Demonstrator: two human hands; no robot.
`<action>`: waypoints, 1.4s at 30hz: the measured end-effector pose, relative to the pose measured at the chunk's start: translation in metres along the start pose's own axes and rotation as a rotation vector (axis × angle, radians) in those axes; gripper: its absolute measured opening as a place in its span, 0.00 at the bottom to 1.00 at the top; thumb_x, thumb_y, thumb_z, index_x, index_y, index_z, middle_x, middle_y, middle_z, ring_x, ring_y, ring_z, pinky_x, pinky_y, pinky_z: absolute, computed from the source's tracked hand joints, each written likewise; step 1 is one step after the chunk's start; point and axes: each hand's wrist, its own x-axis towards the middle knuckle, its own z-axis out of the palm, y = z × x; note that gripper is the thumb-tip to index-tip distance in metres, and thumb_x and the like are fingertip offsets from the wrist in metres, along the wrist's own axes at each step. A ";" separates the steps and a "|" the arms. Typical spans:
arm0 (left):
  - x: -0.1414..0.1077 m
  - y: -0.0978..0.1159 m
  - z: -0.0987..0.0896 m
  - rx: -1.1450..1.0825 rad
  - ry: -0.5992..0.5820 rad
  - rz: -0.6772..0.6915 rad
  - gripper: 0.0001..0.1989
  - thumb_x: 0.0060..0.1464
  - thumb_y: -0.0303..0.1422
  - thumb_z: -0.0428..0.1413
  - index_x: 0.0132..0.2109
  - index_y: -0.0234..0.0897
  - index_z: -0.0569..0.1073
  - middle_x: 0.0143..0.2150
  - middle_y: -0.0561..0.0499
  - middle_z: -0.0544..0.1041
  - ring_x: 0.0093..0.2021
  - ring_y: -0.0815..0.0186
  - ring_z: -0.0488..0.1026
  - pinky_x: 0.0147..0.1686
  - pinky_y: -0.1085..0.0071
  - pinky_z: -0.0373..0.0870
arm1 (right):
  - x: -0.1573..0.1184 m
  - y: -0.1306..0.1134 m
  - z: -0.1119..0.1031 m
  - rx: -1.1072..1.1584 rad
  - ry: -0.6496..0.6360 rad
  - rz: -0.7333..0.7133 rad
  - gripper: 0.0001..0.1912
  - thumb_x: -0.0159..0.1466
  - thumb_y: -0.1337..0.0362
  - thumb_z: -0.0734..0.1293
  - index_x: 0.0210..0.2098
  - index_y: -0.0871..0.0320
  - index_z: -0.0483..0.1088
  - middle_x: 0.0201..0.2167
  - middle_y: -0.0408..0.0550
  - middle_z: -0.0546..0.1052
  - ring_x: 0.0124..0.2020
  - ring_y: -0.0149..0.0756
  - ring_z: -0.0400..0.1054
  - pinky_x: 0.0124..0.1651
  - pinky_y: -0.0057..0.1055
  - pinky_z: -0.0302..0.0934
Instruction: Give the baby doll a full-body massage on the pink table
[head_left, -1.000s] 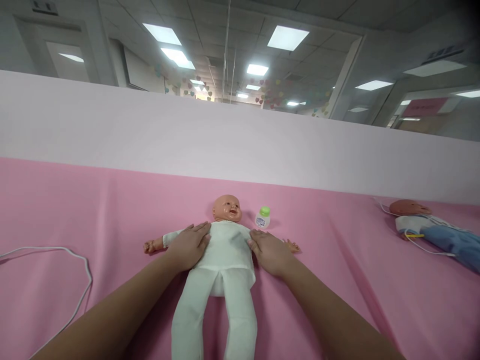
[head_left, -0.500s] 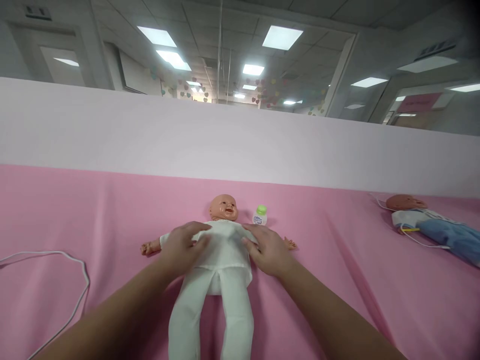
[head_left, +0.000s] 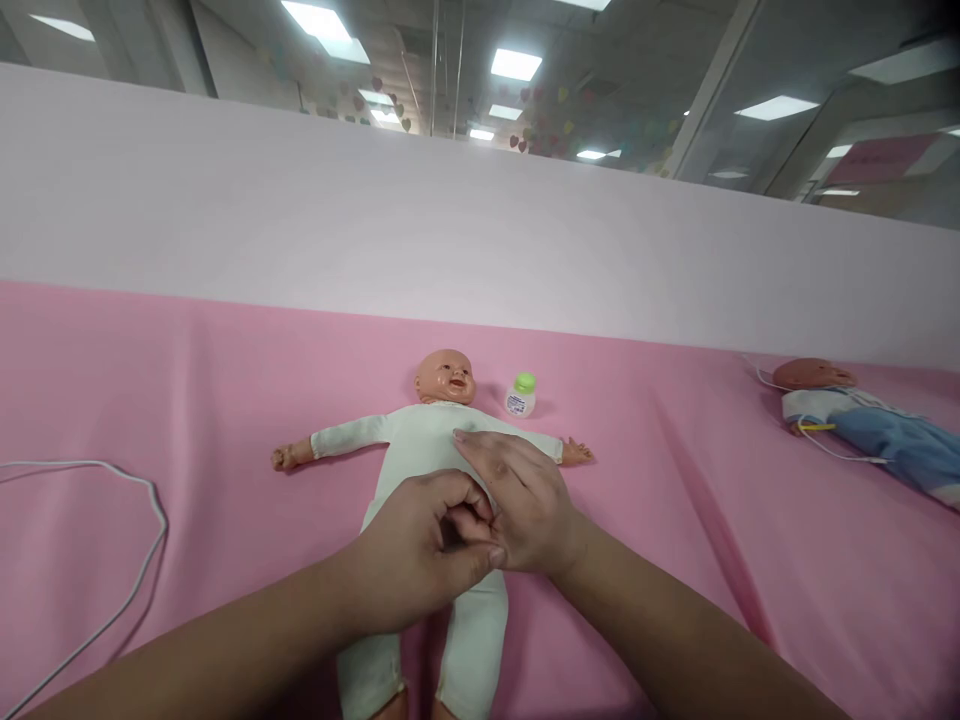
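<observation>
A baby doll [head_left: 427, 435] in a white suit lies face up with both arms spread, its smiling head toward the wall. Over its belly my two hands meet. My left hand [head_left: 427, 545] is curled, its fingertips and thumb touching the fingers of the other hand. My right hand [head_left: 525, 500] has its fingers pressed together, pointing up and left over the doll's chest. Whether anything lies between the hands is hidden. Beside the doll's head stands a small clear bottle [head_left: 520, 397] with a green cap.
Pink cloth [head_left: 637, 520] covers the surface. A white cord [head_left: 161, 520] curves at the left. A second doll [head_left: 892, 430] in blue and white, with thin tubes, lies at the far right. Behind runs a white wall [head_left: 450, 240] below glass.
My hands have left the sides of the doll's chest and come together above its belly. The doll's sleeves now show fully. The camera view has tilted down.
</observation>
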 end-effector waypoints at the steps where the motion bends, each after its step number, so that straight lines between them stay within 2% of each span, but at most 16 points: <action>1: -0.001 0.000 0.001 -0.029 -0.009 -0.015 0.05 0.49 0.29 0.61 0.35 0.37 0.74 0.30 0.54 0.78 0.32 0.65 0.73 0.32 0.70 0.70 | 0.001 -0.001 -0.001 -0.009 0.019 -0.017 0.30 0.67 0.64 0.65 0.66 0.65 0.62 0.51 0.61 0.80 0.53 0.47 0.77 0.51 0.45 0.75; 8: -0.004 0.001 0.007 -0.096 0.006 -0.049 0.05 0.49 0.28 0.61 0.36 0.37 0.74 0.29 0.55 0.76 0.32 0.66 0.73 0.34 0.69 0.69 | 0.003 -0.002 -0.004 -0.034 0.085 -0.059 0.29 0.64 0.67 0.67 0.64 0.64 0.65 0.46 0.58 0.82 0.49 0.45 0.79 0.49 0.42 0.77; 16: -0.002 -0.005 0.009 -0.266 -0.018 -0.048 0.07 0.50 0.27 0.61 0.37 0.37 0.72 0.29 0.57 0.73 0.31 0.69 0.68 0.32 0.72 0.65 | 0.001 0.001 -0.005 -0.042 0.087 -0.070 0.26 0.66 0.67 0.65 0.63 0.61 0.65 0.47 0.55 0.82 0.49 0.44 0.79 0.47 0.42 0.77; 21: -0.001 -0.011 0.009 -0.368 -0.034 -0.072 0.07 0.49 0.28 0.62 0.36 0.36 0.71 0.27 0.57 0.71 0.29 0.71 0.63 0.31 0.72 0.61 | -0.001 0.001 -0.004 -0.015 0.083 -0.076 0.26 0.67 0.65 0.67 0.63 0.64 0.66 0.48 0.58 0.82 0.50 0.45 0.78 0.48 0.43 0.76; 27: 0.001 -0.011 0.008 -0.385 -0.033 -0.082 0.07 0.48 0.29 0.61 0.34 0.37 0.71 0.25 0.57 0.69 0.27 0.70 0.60 0.30 0.71 0.58 | 0.000 0.001 -0.002 -0.012 0.073 -0.083 0.26 0.67 0.64 0.68 0.63 0.63 0.65 0.47 0.56 0.82 0.49 0.44 0.78 0.47 0.42 0.76; 42: 0.002 -0.012 0.010 -0.395 -0.022 -0.052 0.07 0.49 0.28 0.62 0.33 0.36 0.69 0.27 0.57 0.68 0.30 0.70 0.63 0.31 0.71 0.60 | 0.001 -0.001 -0.002 -0.011 0.043 -0.054 0.26 0.67 0.67 0.68 0.63 0.60 0.65 0.48 0.56 0.82 0.49 0.44 0.78 0.48 0.42 0.76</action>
